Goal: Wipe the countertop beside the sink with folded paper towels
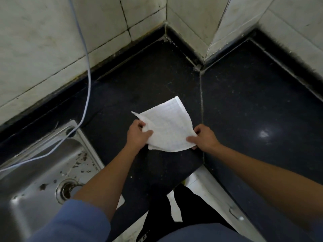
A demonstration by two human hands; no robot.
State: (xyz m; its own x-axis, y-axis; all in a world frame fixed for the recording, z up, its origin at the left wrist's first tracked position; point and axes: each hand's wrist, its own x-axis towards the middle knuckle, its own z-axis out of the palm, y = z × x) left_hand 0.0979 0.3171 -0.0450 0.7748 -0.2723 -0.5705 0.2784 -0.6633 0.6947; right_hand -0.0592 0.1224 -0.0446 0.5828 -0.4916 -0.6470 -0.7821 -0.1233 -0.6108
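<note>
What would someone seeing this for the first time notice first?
The white folded paper towel stands out against the dark countertop, gripped on either side by the left hand and right hand. Left of it sits a stained steel sink, a pale cord hanging into it.

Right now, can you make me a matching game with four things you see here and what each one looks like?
Things:
1. paper towel
2. sink
3. countertop
4. cord

Looks:
A. dark and speckled
B. white
C. pale blue, hanging down the tiled wall
D. shiny metal with brown spots

Pairs: 1-B, 2-D, 3-A, 4-C
</note>
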